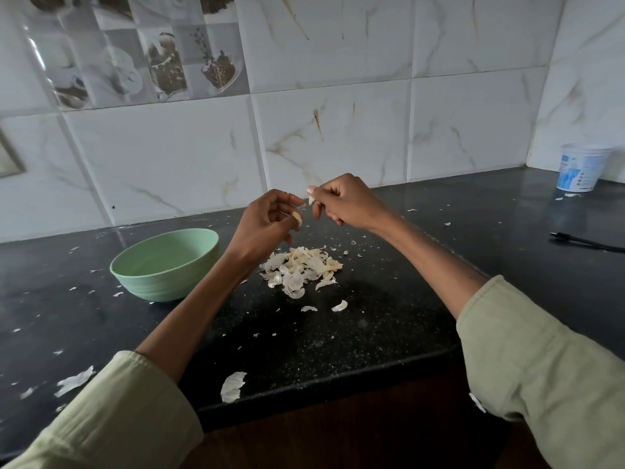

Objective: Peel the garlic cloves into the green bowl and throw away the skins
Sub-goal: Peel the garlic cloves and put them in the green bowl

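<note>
This is a home kitchen. A dark speckled stone surface (389,316) runs along a wall of glossy white marble-look tiles (338,130) and turns a corner at the far right. Up left of the green bowl (165,265), a band of decorative tiles (148,52) shows printed cups and coffee beans, the sort often set above a cooking area. Just right of the bowl lies a heap of garlic skins (301,269), with loose flakes scattered across the surface around it. Well to the right of the bowl, in the corner, stands a white plastic tub (580,170) with blue print. Streaks and drips stain the tiles above the bowl.
</note>
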